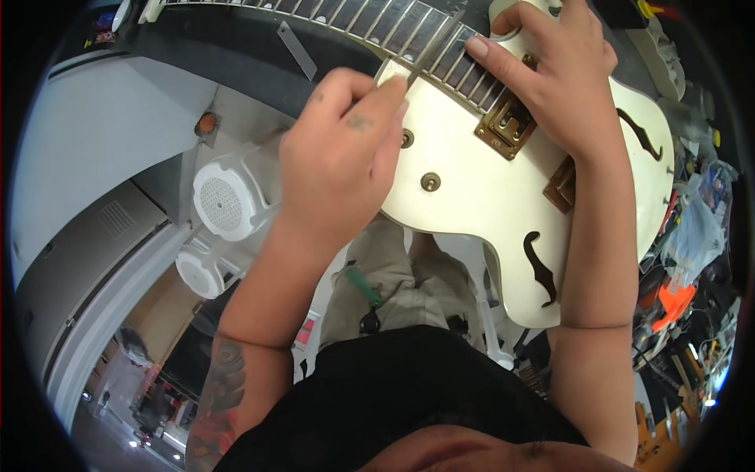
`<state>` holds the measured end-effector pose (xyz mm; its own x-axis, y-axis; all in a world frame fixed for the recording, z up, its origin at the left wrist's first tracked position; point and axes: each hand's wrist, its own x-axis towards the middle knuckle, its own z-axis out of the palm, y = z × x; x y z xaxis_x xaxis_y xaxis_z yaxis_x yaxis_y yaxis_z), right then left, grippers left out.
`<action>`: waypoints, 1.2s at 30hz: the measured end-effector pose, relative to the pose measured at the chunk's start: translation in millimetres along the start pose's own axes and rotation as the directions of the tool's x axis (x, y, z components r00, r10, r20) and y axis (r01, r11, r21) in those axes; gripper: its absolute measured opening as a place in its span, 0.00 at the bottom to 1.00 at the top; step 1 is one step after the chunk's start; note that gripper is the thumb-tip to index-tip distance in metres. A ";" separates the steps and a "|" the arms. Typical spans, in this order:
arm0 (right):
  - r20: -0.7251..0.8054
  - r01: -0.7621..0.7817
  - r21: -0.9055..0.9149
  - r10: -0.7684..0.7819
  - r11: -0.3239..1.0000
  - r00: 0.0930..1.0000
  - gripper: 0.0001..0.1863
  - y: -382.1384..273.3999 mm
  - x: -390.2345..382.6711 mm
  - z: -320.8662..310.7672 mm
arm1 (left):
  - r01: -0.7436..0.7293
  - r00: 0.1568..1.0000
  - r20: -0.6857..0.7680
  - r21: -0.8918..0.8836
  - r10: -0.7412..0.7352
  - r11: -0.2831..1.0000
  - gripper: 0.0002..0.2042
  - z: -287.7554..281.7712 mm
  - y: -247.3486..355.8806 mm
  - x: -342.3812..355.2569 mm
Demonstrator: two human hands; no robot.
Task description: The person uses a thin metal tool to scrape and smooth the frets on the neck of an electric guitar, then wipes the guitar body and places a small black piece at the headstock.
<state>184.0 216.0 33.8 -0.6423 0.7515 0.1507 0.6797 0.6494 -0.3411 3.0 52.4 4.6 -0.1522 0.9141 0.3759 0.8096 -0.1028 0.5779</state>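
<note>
A cream-white electric guitar (464, 193) with f-holes and brass-coloured pickups (508, 126) lies face up before me. Its dark fretboard (354, 17) runs off to the upper left, and no strings show on it. My left hand (346, 149) is closed, pinching the near end of a slim metal strip, like a narrow file (437, 49). That strip lies across the fretboard, in line with the frets. My right hand (554, 75) is spread over the body, thumb on the fretboard's end near the pickup; some of its fingertips are hidden.
A flat metal ruler-like piece (296, 51) lies on the dark bench (236, 43) beyond the neck. White plastic stools (226, 200) stand at the left. On the right are a clear plastic bag (700, 228), an orange item (672, 303) and many jumbled tools.
</note>
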 end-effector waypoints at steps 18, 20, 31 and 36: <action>-0.013 0.025 -0.009 -0.025 1.000 1.000 0.26 4.1 -0.1 5.0 | 0.088 0.996 0.032 -0.071 -0.086 0.994 0.14 -6.1 6.5 -11.2; -0.026 0.043 -0.031 -0.044 0.999 0.999 0.27 5.9 0.9 4.6 | 0.085 0.996 -0.012 -0.046 -0.086 0.995 0.14 -7.0 5.1 -33.2; -0.012 0.047 -0.031 -0.047 0.998 0.999 0.26 4.1 0.7 3.9 | 0.135 0.990 0.044 0.002 -0.135 0.991 0.14 -20.0 13.2 -42.9; 0.039 0.003 -0.020 -0.002 1.000 0.999 0.26 0.5 2.7 0.0 | 0.295 0.955 0.041 -0.058 -0.293 0.954 0.14 -40.9 18.5 -55.8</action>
<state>182.6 218.4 34.0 -0.6571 0.7449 0.1156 0.6846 0.6539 -0.3221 3.3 -16.5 23.9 -0.3593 0.9195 0.1597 0.6941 0.1489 0.7043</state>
